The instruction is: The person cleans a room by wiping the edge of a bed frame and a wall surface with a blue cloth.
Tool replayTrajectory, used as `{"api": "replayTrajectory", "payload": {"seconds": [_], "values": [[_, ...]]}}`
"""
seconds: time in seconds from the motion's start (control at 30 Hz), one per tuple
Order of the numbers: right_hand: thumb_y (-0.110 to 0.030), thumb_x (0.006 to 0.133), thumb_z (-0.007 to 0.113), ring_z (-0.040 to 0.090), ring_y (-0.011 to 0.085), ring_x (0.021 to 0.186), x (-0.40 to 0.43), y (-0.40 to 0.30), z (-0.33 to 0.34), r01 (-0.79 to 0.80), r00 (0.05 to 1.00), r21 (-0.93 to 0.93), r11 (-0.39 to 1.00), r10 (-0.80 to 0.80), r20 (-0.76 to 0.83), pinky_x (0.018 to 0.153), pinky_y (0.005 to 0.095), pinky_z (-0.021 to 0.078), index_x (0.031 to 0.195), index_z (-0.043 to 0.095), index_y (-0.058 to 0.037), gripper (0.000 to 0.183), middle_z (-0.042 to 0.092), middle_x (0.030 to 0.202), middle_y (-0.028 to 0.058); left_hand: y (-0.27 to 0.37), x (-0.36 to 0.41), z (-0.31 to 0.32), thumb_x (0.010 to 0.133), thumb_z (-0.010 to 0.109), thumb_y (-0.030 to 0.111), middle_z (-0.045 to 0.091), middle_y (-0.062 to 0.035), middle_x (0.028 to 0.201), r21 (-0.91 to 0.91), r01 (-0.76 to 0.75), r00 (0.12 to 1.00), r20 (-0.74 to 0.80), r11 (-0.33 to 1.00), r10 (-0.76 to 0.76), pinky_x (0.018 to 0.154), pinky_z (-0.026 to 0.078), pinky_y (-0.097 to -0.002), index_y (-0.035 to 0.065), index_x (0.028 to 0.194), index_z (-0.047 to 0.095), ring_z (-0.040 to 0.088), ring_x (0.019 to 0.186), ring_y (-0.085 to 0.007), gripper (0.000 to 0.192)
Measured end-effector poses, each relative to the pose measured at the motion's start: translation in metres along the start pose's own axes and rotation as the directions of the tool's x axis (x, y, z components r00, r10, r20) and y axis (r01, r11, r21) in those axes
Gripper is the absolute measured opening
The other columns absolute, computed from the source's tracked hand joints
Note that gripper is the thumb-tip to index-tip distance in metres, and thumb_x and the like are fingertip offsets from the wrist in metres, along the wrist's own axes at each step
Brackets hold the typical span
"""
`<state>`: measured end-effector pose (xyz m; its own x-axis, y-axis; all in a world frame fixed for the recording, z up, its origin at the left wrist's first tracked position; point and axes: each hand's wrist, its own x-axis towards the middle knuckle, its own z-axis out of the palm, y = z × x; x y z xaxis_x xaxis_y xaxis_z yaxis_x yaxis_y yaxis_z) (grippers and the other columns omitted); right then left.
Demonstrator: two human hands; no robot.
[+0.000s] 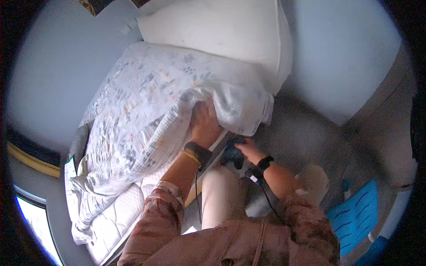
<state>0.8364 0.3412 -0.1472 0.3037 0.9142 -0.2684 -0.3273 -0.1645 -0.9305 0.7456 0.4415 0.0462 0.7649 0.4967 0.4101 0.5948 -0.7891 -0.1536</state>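
Note:
A white printed fabric cover with grey leaf-like patterns lies rumpled over a mattress. My left hand presses against a fold of the cover near the bed's edge; its fingertips are partly hidden by the cloth, so its grip is unclear. My right hand is lower, beside the bed, with its fingers at a dark object that is too dim to name. Whether the fingers close on it cannot be told. Both wrists carry dark bands.
A large cream padded surface stands at the bed's far end. My knee is close to the bed side. A blue slotted panel lies at the lower right. A bright window shows at the lower left.

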Motion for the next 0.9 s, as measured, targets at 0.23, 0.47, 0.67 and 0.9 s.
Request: {"api": "replayTrajectory", "payload": {"seconds": [0.23,0.47,0.67,0.9], "values": [[-0.022,0.082,0.057,0.042,0.034,0.12,0.004,-0.003,-0.009,0.289,0.8,-0.606,0.741,-0.534,-0.272,0.099,0.0377,0.033,0.126,0.043,0.0,0.051,0.045,0.129,0.0203,0.002,0.0,0.003,0.072,0.064,0.035,0.029,-0.0296,0.133,-0.103,0.052,0.993,0.113,0.993,-0.04,0.106,0.02,-0.0465,-0.0051,0.137,0.017,0.028,0.125,-0.0424,0.089],[-0.013,0.072,0.069,0.055,0.0293,0.099,-0.049,-0.035,0.006,-0.022,0.997,-0.344,0.939,0.045,0.057,0.085,0.0363,0.043,0.109,0.056,0.0012,0.041,0.055,0.109,0.0193,-0.013,-0.004,0.042,0.071,0.064,0.037,0.032,-0.0282,0.133,0.002,-0.012,0.999,-0.049,1.0,0.012,0.106,0.021,-0.0457,-0.0021,0.138,0.016,0.03,0.124,-0.042,0.092],[-0.013,0.07,0.072,0.049,0.0275,0.109,-0.075,-0.052,-0.07,0.402,0.848,-0.824,0.401,-0.502,0.169,0.092,0.0383,0.0411,0.118,0.047,-0.0009,0.056,0.05,0.118,0.0151,0.023,0.001,-0.04,0.067,0.071,0.035,0.043,-0.0242,0.123,-0.267,-0.018,0.997,-0.078,0.963,-0.003,0.096,0.034,-0.0463,0.0013,0.135,0.025,0.041,0.115,-0.0388,0.089],[-0.011,0.067,0.077,0.05,0.0246,0.111,-0.076,-0.07,-0.057,0.502,0.864,-0.26,0.825,-0.487,0.124,0.097,0.0367,0.0363,0.126,0.041,-0.002,0.069,0.051,0.121,0.0139,0.025,-0.057,-0.133,0.066,0.072,0.03,0.049,-0.0147,0.113,-0.293,-0.049,0.986,-0.169,0.955,-0.001,0.087,0.039,-0.0475,0.0134,0.128,0.042,0.047,0.108,-0.0338,0.07]]}}
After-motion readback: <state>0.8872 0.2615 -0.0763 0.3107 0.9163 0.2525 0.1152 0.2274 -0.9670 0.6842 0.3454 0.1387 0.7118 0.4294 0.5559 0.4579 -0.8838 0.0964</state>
